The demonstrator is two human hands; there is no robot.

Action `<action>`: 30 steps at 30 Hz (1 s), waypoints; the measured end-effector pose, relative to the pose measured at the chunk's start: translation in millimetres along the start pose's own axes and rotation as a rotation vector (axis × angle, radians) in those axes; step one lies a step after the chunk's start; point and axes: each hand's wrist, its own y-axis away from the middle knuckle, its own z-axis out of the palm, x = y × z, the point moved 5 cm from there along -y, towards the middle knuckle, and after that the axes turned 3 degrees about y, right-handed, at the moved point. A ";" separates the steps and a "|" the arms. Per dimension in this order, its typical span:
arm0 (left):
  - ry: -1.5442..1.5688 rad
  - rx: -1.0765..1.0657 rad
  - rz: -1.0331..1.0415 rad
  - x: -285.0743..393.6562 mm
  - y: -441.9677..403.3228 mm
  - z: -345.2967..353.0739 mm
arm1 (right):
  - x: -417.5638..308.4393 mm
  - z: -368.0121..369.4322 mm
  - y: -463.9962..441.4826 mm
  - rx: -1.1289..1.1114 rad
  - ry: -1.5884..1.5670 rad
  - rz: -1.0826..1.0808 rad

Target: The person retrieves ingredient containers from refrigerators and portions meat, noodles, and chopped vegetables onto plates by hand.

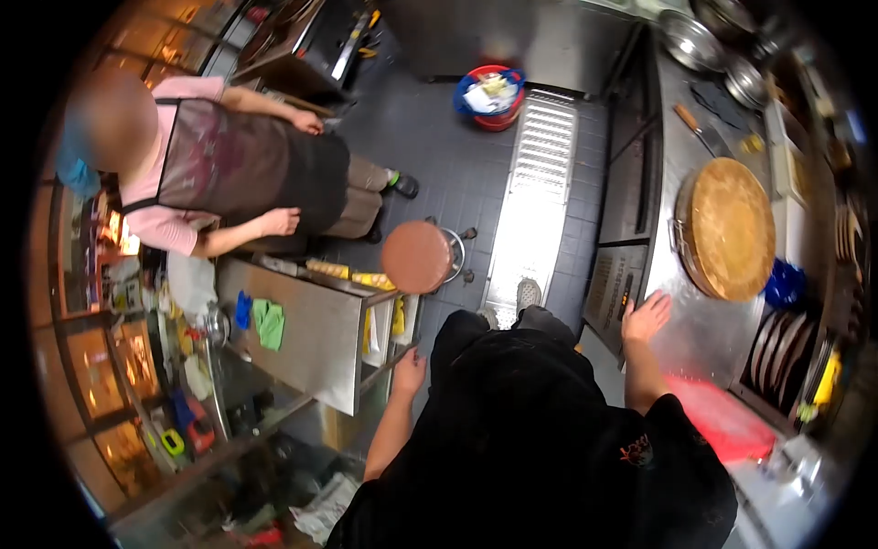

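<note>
My right hand rests with its fingers spread at the edge of the steel counter, just below a thick round wooden chopping board. It holds nothing. At the lower left, my left hand hangs beside the end of a steel cabinet; its fingers look curled, and whether anything is in them cannot be made out. A cleaver with a wooden handle lies on the counter beyond the board.
A co-worker in a dark apron stands at the left. A round brown stool is ahead of me. Beyond it are a red and blue basket and a metal floor grate. A red board lies right.
</note>
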 end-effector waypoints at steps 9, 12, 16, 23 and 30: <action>-0.010 -0.131 -0.204 -27.5 58.8 55.6 | -8.7 -13.5 -1.3 -0.088 0.108 -0.088; -0.007 -0.122 -0.269 -55.7 69.1 81.5 | -16.3 -27.9 -6.4 -0.141 0.147 -0.156; -0.036 -0.093 -0.276 -58.1 68.6 106.5 | -17.0 -30.3 -22.4 -0.141 0.156 -0.273; 0.487 -0.166 -0.497 2.8 70.0 115.9 | -15.8 -23.9 -37.3 -0.182 0.200 -0.427; 0.162 -0.212 -0.246 -54.7 104.2 178.0 | -14.2 -9.7 -32.1 -0.110 0.155 -0.417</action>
